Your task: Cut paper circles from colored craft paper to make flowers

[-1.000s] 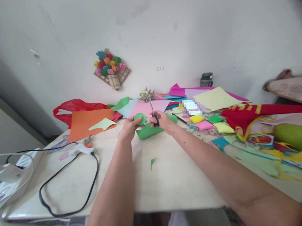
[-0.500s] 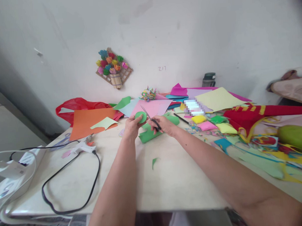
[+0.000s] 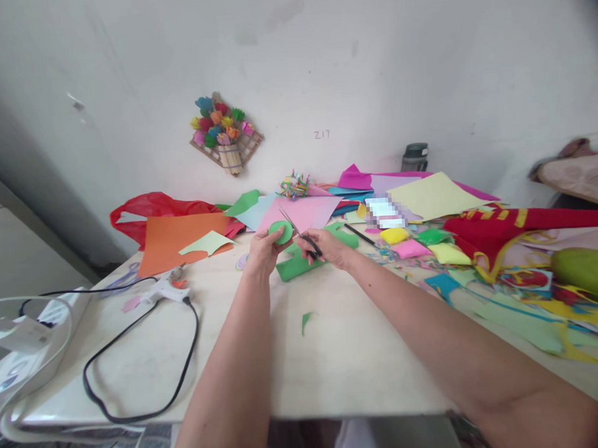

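Between the thumb and fingers of my left hand [image 3: 263, 250] is a round piece of green paper [image 3: 281, 233], held above the table. My right hand [image 3: 324, 246] is closed around the black handles of a pair of scissors [image 3: 310, 246]. The blades point up and left, close to the circle's right edge; whether they touch it I cannot tell. Below my hands a larger sheet of green paper [image 3: 301, 266] lies curled on the table, partly covered by my right hand. A small green scrap [image 3: 307, 321] lies nearer to me.
A white glue gun [image 3: 166, 290] with a looped black cord and a power strip [image 3: 56, 333] are at left. Orange paper [image 3: 173, 239] and pink paper [image 3: 296, 212] lie behind. Paper packets [image 3: 412, 248], scraps and a green fruit [image 3: 586, 274] occupy the right side.
Both hands have shifted very slightly right, with the green circle and the scissors still held. The other things look the same.
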The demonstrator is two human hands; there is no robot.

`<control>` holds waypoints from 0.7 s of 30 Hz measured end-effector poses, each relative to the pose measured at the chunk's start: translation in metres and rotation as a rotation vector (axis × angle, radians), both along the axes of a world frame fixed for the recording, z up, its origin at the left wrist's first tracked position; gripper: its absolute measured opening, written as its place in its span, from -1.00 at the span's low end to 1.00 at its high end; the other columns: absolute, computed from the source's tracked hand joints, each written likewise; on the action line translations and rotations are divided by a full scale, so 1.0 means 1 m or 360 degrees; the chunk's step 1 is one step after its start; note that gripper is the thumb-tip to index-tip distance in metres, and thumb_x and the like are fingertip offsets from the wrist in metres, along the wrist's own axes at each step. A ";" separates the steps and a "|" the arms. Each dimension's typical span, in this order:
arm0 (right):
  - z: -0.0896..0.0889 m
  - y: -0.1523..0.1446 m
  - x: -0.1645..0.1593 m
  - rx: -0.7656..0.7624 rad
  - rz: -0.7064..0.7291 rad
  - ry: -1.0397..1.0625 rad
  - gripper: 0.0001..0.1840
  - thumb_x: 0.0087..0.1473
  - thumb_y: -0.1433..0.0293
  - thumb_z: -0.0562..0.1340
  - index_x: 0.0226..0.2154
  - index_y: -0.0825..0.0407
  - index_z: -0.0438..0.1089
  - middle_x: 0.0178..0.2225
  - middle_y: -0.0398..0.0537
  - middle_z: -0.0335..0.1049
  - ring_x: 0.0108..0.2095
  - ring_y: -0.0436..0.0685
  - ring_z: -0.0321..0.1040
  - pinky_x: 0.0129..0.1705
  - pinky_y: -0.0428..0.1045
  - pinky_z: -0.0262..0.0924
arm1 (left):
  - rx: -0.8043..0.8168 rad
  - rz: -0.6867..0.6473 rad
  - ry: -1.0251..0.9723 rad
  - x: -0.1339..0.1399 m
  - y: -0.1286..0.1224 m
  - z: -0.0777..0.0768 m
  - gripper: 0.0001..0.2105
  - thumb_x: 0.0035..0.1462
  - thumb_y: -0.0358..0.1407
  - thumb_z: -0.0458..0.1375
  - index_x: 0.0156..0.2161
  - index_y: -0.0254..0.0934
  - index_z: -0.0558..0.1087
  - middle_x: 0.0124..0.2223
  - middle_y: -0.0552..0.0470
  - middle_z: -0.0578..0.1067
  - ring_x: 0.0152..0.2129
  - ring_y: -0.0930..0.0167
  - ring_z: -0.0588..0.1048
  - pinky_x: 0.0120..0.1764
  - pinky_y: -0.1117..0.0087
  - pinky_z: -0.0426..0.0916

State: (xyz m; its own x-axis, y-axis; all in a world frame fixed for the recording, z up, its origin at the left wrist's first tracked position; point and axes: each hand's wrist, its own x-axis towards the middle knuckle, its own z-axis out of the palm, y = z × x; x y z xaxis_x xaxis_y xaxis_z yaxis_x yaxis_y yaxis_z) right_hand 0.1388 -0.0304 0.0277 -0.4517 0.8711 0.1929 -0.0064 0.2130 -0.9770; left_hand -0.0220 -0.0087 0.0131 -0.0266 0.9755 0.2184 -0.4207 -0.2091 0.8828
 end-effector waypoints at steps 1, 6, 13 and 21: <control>0.000 0.000 0.000 0.0001 -0.0001 -0.0003 -0.78 -0.15 0.30 0.27 -0.48 0.10 0.26 -0.67 -0.23 0.29 -0.75 -0.13 0.15 -0.78 -0.22 -0.07 | -0.0001 0.0005 -0.0002 0.000 0.000 0.000 -0.77 -0.27 -0.33 0.32 -0.40 -0.37 0.47 -0.41 -0.05 0.53 -0.32 0.26 0.51 -0.21 0.22 0.39; 0.001 -0.001 0.000 -0.0018 -0.0019 -0.0034 -0.77 -0.16 0.31 0.27 -0.46 0.10 0.28 -0.67 -0.24 0.29 -0.75 -0.12 0.15 -0.76 -0.21 -0.06 | -0.0011 0.0053 -0.0012 0.001 0.000 0.001 -0.78 -0.28 -0.35 0.32 -0.42 -0.38 0.47 -0.41 -0.05 0.53 -0.33 0.26 0.51 -0.22 0.22 0.39; -0.001 0.001 0.000 -0.0021 -0.0015 -0.0053 -0.77 -0.18 0.31 0.27 -0.46 0.10 0.27 -0.68 -0.24 0.28 -0.75 -0.12 0.14 -0.77 -0.21 -0.09 | -0.0045 0.0077 -0.0017 0.002 0.000 0.001 -0.79 -0.29 -0.37 0.31 -0.44 -0.38 0.47 -0.43 -0.04 0.54 -0.36 0.28 0.51 -0.25 0.24 0.41; -0.003 0.003 0.001 -0.0001 -0.0008 -0.0074 -0.75 -0.18 0.28 0.27 -0.47 0.10 0.24 -0.68 -0.25 0.26 -0.75 -0.13 0.13 -0.76 -0.21 -0.09 | -0.0040 0.0080 -0.0032 0.003 -0.001 0.002 -0.81 -0.28 -0.38 0.31 -0.45 -0.39 0.46 -0.44 -0.04 0.53 -0.38 0.28 0.52 -0.25 0.23 0.41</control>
State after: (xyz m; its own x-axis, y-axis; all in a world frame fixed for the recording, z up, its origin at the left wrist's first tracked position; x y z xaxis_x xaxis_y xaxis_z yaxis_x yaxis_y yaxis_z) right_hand 0.1393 -0.0274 0.0243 -0.4557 0.8735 0.1714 0.0398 0.2124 -0.9764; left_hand -0.0193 -0.0099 0.0152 -0.0801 0.9779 0.1930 -0.4281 -0.2086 0.8793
